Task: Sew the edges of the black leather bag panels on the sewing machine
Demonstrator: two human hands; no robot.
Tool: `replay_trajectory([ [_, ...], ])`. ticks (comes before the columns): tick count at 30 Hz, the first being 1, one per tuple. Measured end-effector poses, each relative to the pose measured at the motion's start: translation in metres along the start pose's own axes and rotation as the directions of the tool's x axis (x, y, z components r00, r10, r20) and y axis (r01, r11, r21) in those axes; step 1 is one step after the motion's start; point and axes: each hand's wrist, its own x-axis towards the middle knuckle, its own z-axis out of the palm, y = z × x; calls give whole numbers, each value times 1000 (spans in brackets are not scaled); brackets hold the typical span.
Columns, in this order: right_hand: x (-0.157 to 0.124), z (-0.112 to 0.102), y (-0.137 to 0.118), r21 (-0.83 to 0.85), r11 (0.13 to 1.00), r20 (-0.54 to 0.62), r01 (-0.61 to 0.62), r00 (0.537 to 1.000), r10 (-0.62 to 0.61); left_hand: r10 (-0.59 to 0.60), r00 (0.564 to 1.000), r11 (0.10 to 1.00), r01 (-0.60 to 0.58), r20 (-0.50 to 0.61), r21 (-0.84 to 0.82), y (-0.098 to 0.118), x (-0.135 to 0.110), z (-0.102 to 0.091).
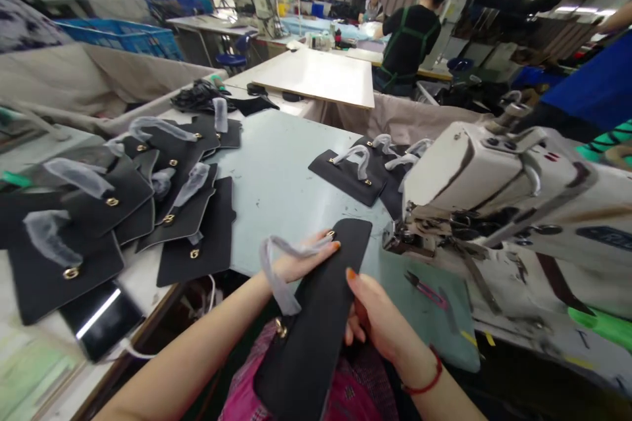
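A black bag panel (pixel 316 316) with a handle (pixel 277 270) in pale translucent wrapping lies tilted above my lap. Gold-coloured fittings join the handle to the panel. My left hand (pixel 309 260) is closed on the panel's far left part, beside the upper fitting, and the wrapped strap loops over it. At the panel's right edge, my right hand (pixel 372 309) grips with the thumb on top and the fingers curled beneath. A red cord circles the right wrist. The panel's near end rests against pink clothing.
Several similar black panels (pixel 185 243) lie overlapping at the left, with more panels (pixel 348 177) beyond. A sewing machine (pixel 494 191) stands at the right, near small pink-handled snips (pixel 427 289). A phone (pixel 101 319) lies at the lower left. A person (pixel 412 39) stands further back.
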Motion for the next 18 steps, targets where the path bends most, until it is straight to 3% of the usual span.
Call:
replay_trajectory([
  [2,25,4,-2,5,1000,-69,-5,998,5,40,997,998,-37,-62,57,-11,-5,-31],
  [4,56,-1,-11,82,990,-189,113,977,-96,115,950,972,-48,-290,228,-29,-20,-70],
  [6,88,-9,-26,212,936,-301,282,930,-212,242,804,877,60,-544,478,-51,-43,-111],
  [7,101,-13,-34,276,897,-325,344,912,-250,303,739,796,150,-601,586,-62,-56,-130],
  [8,112,-16,-40,332,864,-319,380,907,-276,328,722,717,230,-610,658,-73,-69,-147],
  [10,123,-20,-45,394,840,-260,372,922,-286,295,756,619,315,-584,720,-91,-91,-174],
  [11,123,-21,-42,396,853,-222,341,936,-271,259,765,633,328,-590,702,-97,-99,-185],
  [13,115,-20,-26,349,902,-166,253,964,-206,175,733,747,336,-657,574,-101,-108,-201],
  [15,102,-18,-1,268,951,-109,153,986,-128,98,660,857,324,-745,400,-92,-110,-214],
  [18,84,-18,40,115,992,-47,45,998,-40,70,513,929,279,-856,243,-61,-103,-232],
])
